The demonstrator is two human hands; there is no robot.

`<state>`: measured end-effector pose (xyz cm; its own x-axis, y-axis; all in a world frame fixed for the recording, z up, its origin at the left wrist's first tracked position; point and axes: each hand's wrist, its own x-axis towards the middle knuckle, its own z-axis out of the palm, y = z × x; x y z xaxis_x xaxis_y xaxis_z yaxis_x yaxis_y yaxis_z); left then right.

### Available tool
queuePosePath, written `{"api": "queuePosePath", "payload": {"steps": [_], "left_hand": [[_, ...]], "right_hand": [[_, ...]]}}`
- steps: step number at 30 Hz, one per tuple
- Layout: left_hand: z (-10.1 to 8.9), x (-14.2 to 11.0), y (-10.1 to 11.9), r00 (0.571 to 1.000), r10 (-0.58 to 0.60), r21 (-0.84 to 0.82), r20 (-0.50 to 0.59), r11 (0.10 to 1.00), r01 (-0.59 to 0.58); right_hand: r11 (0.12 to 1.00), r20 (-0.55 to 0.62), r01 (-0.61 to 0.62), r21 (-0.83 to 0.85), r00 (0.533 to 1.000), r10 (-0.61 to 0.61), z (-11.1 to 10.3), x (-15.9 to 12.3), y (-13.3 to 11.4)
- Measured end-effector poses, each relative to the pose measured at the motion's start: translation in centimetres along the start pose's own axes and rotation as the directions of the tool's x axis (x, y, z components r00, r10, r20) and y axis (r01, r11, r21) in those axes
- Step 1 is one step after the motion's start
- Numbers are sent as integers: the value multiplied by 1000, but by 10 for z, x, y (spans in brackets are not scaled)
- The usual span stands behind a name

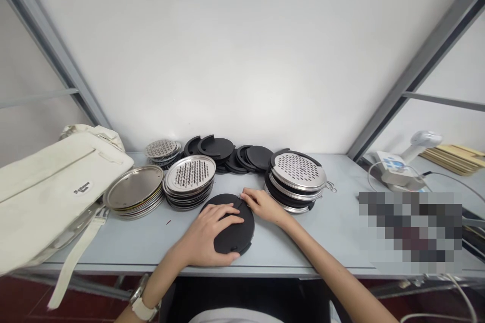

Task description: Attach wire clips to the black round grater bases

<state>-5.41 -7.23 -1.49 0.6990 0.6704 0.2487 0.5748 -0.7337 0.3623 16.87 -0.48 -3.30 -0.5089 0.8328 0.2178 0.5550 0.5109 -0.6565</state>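
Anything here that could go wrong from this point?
The right hand is close to the uneven right stack; a sideways bump might topple it.

The black disc lies near the table's front edge, so it could slip off if the left hand on top pushes it forward or lets it slide.

The bag strap hangs over the edge and could snag.

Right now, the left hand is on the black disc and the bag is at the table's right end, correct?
No: the head view shows the bag at the left end of the table; the left hand is on the black disc.
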Motion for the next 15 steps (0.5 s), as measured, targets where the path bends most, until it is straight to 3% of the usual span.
{"api": "queuePosePath", "payload": {"steps": [15], "left_hand": [[-2, 1, 2, 1000, 27, -38, 9, 999, -26]], "right_hand": [[995, 79, -14, -102, 997, 23, -11, -8, 0]]}}
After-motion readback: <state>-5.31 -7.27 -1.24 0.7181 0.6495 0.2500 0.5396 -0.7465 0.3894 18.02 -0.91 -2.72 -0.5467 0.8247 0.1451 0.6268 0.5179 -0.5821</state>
